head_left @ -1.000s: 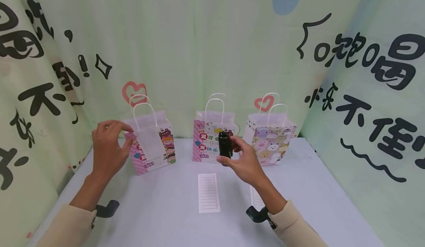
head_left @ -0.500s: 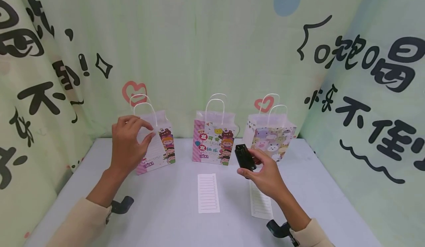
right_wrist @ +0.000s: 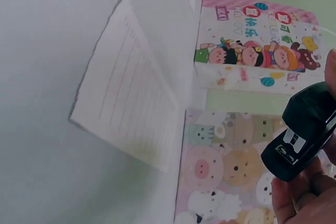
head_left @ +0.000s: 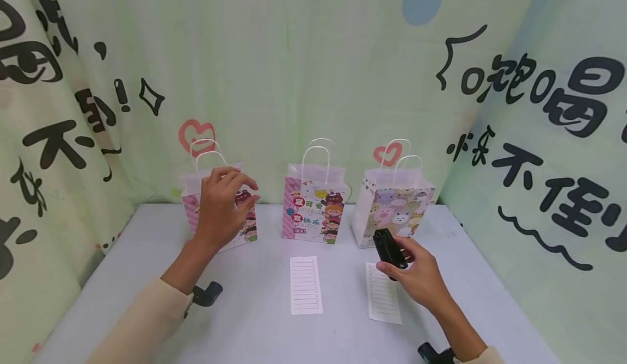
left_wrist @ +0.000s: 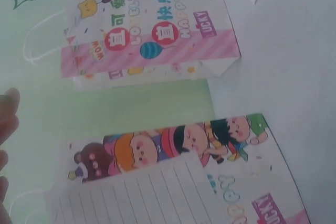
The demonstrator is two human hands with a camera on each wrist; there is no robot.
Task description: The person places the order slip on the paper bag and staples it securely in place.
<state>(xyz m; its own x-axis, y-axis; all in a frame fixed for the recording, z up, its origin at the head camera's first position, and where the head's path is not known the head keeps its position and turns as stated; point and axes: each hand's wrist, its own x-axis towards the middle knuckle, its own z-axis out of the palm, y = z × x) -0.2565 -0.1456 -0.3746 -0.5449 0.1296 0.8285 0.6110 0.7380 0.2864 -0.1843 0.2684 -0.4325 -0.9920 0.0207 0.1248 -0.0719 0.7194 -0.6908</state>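
Note:
My right hand (head_left: 416, 271) holds a small black stapler (head_left: 389, 248) between thumb and fingers, low in front of the right gift bag (head_left: 399, 211) and over a ruled slip (head_left: 383, 298). In the right wrist view the stapler's (right_wrist: 304, 135) front end shows. My left hand (head_left: 225, 206) holds nothing; its fingers are loosely bent, thumb apart from forefinger, in front of the left gift bag (head_left: 192, 209). That hand hides much of the bag. On the bag's front, the left wrist view shows a ruled paper slip (left_wrist: 131, 198) covering part of the printed cartoon figures.
Between the other two bags stands a middle gift bag (head_left: 313, 211) with white handles. Another ruled slip (head_left: 306, 285) lies in front of it on the white table (head_left: 264, 331). A pale green printed curtain (head_left: 254, 81) encloses the back and sides.
My left hand has moved right, from the left bag's upper left edge across its front. My right hand has carried the stapler right and down, away from the middle bag.

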